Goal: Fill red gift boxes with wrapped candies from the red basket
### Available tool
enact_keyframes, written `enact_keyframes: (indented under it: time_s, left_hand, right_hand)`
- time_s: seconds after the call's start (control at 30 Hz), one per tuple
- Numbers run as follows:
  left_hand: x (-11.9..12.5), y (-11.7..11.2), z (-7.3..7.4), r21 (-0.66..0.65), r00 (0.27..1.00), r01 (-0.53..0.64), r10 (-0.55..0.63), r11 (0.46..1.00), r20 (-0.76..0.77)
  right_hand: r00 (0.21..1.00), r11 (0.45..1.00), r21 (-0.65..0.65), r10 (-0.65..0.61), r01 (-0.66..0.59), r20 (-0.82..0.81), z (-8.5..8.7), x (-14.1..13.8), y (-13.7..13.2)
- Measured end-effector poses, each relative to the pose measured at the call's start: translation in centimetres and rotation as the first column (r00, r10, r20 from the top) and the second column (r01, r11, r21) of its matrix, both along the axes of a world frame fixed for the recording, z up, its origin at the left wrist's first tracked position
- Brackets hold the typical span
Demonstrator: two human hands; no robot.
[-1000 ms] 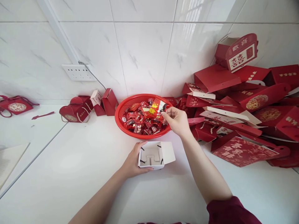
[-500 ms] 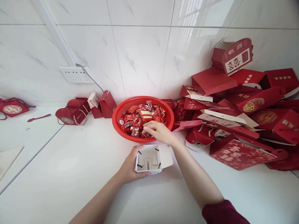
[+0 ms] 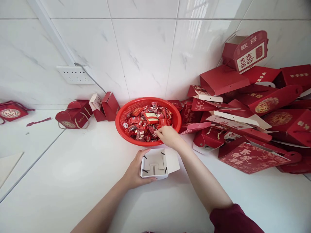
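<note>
Scanning from the far left, we pick up a red pouch (image 3: 10,112) lying flat on the white table (image 3: 68,181). Just right of it lies a thin red strip (image 3: 39,122). Next comes a red gift box with rope handles (image 3: 72,115) on its side, below a white wall socket (image 3: 75,74), and two small folded red boxes (image 3: 105,105) lean at the tiled wall.

Now the middle: our left hand (image 3: 133,171) grips the left wall of an open white box (image 3: 155,164), thumb along the near edge, fingers wrapped round the side. The box stands upright on the table, one flap (image 3: 172,160) spread to the right, nothing inside it. Just behind it, nearly touching, sits the red basket (image 3: 120,120), heaped with wrapped candies (image 3: 143,124).

Our right hand (image 3: 170,137) is down at the basket's near right edge, fingers bunched together among the candies; whether they pinch one, we cannot tell. A maroon sleeve (image 3: 233,220) covers that arm.

Further right, a loose pile of flat and half-folded red boxes (image 3: 243,158) runs up the wall.
</note>
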State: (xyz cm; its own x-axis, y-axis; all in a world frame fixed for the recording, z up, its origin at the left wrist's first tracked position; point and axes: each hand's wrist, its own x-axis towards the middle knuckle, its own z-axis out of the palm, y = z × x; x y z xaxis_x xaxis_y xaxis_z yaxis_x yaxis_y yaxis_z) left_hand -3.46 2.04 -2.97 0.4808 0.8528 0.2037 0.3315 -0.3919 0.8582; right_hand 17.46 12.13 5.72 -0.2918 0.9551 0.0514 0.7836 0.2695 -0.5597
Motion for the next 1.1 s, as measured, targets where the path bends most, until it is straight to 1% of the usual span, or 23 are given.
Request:
enact_keyframes:
  time_s: [0.23, 0.33, 0.37, 0.43, 0.5, 0.57, 0.63, 0.73, 0.9, 1.0, 1.1]
  left_hand:
    - [0.0, 0.0, 0.1, -0.007, 1.000, 0.004, -0.004, 1.000, 0.002]
    - [-0.1, 0.0, 0.0, 0.005, 1.000, 0.000, 0.000, 1.000, 0.013]
    - [-0.1, 0.0, 0.0, 0.004, 1.000, -0.003, 0.002, 1.000, 0.017]
    - [-0.1, 0.0, -0.2, 0.001, 0.999, -0.007, 0.007, 1.000, 0.031]
    - [-0.1, 0.1, -0.3, 0.003, 0.999, -0.007, 0.007, 1.000, 0.041]
    - [-0.1, 0.1, -0.5, 0.010, 0.999, -0.006, 0.006, 1.000, 0.043]
    - [0.0, 0.2, -0.5, 0.016, 0.999, -0.010, 0.010, 1.000, 0.033]
    - [0.1, 0.2, -0.5, 0.032, 0.999, -0.022, 0.021, 0.999, 0.034]
    - [0.3, 0.2, -0.2, 0.048, 0.999, -0.028, 0.027, 0.998, 0.025]
    - [0.3, 0.2, -0.1, 0.052, 0.999, -0.034, 0.033, 0.998, 0.016]
    - [0.4, 0.1, -0.1, 0.059, 0.999, -0.042, 0.042, 0.997, 0.007]
  right_hand:
    - [0.984, 0.997, 0.042, -0.060, 0.068, -0.170, 0.7, 2.4, 0.3]
    - [0.964, 0.996, 0.058, -0.055, 0.073, -0.258, 1.1, 3.3, 0.3]
    - [0.951, 0.993, 0.088, -0.052, 0.083, -0.306, 1.1, 3.4, 0.3]
    - [0.917, 0.973, 0.190, -0.044, 0.129, -0.398, 1.1, 3.6, 0.3]
    - [0.905, 0.938, 0.298, -0.039, 0.179, -0.423, 1.2, 3.7, 0.4]
    - [0.937, 0.917, 0.352, -0.060, 0.188, -0.345, 1.6, 3.8, 0.6]
    - [0.964, 0.920, 0.348, -0.098, 0.182, -0.245, 2.2, 3.8, 1.2]
    - [0.982, 0.946, 0.276, -0.136, 0.168, -0.133, 3.4, 3.5, 2.9]
    - [0.983, 0.984, 0.105, -0.155, 0.144, 0.097, 5.0, 2.1, 6.3]
    - [0.960, 0.987, 0.033, -0.162, 0.159, 0.229, 5.2, 1.1, 7.9]
    - [0.937, 0.985, 0.006, -0.163, 0.170, 0.309, 4.6, 0.0, 9.4]
